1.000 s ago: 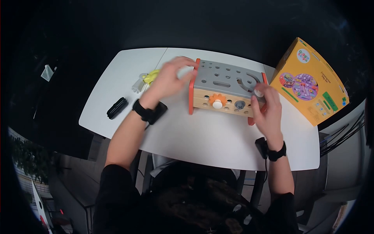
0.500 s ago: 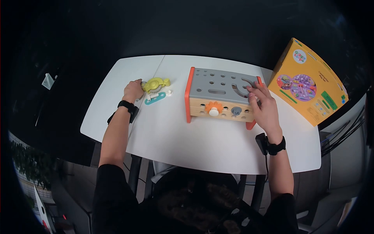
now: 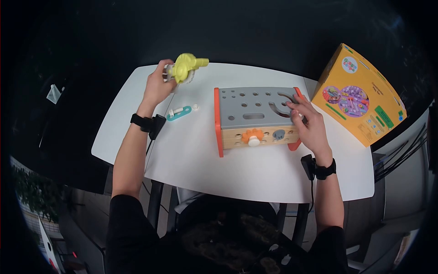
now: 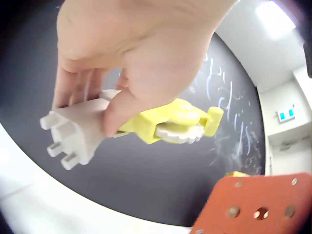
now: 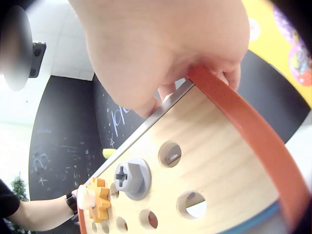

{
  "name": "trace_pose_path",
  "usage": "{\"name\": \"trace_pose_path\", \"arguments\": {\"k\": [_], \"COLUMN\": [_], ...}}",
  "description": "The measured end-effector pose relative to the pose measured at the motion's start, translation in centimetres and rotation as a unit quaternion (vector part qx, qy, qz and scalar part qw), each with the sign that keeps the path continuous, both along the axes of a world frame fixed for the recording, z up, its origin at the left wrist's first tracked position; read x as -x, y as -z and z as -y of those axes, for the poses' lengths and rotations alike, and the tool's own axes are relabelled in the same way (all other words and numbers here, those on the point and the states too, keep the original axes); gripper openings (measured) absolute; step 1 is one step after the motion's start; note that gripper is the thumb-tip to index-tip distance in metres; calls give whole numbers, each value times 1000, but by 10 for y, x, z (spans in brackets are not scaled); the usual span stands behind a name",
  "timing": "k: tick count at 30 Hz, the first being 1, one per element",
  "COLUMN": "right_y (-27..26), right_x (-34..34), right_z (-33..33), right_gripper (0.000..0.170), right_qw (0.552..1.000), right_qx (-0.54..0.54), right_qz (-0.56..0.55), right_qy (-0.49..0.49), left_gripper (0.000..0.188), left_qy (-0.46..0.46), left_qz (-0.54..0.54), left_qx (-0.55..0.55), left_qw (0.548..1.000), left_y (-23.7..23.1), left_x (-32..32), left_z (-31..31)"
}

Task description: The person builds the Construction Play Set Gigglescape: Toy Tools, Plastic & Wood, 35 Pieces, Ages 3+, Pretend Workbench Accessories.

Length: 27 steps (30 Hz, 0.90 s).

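Left hand pinches a yellow toy saw; right hand grips a toy workbench.
The left hand (image 3: 157, 86), closed thumb against fingers on the pale base (image 4: 80, 129) of the yellow toy saw (image 3: 185, 69), holds it clear of the table (image 3: 219, 178) at the toy workbench's (image 3: 269, 121) ten o'clock. The right hand (image 3: 314, 130), partly closed, curls over the red end panel (image 5: 249, 126) at three; a teal strip (image 3: 179, 114) lies at nine.

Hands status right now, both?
Left hand: closed, holding the yellow-and-grey toy.
Right hand: on the toy workbench; whether it grips cannot be told.
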State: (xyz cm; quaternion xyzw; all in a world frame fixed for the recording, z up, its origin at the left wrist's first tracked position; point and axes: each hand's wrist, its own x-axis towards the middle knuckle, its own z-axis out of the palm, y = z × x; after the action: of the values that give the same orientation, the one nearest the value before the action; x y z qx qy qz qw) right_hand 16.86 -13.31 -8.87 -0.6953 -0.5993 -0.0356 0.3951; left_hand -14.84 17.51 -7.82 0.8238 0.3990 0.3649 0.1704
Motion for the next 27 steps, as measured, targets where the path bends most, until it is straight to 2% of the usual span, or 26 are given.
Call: {"name": "trace_pose_path", "arguments": {"k": [1, 3, 4, 6, 7, 9, 12, 14, 27], "right_y": [0, 1, 3, 3, 2, 1, 3, 0, 2], "right_x": [1, 1, -1, -1, 0, 0, -1, 2, 1], "right_z": [0, 0, -1, -1, 0, -1, -1, 0, -1], "right_gripper": [28, 27, 27, 27, 27, 27, 27, 27, 27], "right_qw": [1000, 1000, 1000, 1000, 1000, 1000, 999, 1000, 1000], "right_qx": [0, 1, -7, -13, -7, -1, -18, 3, -11], "right_qz": [-4, -7, 7, 22, 8, -3, 27, -8, -2], "right_qy": [3, 4, 4, 3, 5, 5, 6, 13, 1], "left_gripper": [54, 58, 58, 53, 53, 51, 50, 53, 57], "left_qy": [-1, 129, 128, 204, 202, 256, 260, 269, 254], "left_qz": [0, 143, 144, 216, 217, 222, 204, 193, 111], "left_qx": [0, 39, 39, 81, 81, 65, 57, 82, 102], "left_qw": [1000, 981, 981, 952, 952, 939, 942, 940, 955], "left_y": [-5, -13, -18, -27, -26, -26, -24, -21, -11], "left_x": [-7, -20, -26, -40, -46, -56, -68, -73, -75], "left_z": [9, 28, 39, 62, 67, 75, 90, 91, 96]}}
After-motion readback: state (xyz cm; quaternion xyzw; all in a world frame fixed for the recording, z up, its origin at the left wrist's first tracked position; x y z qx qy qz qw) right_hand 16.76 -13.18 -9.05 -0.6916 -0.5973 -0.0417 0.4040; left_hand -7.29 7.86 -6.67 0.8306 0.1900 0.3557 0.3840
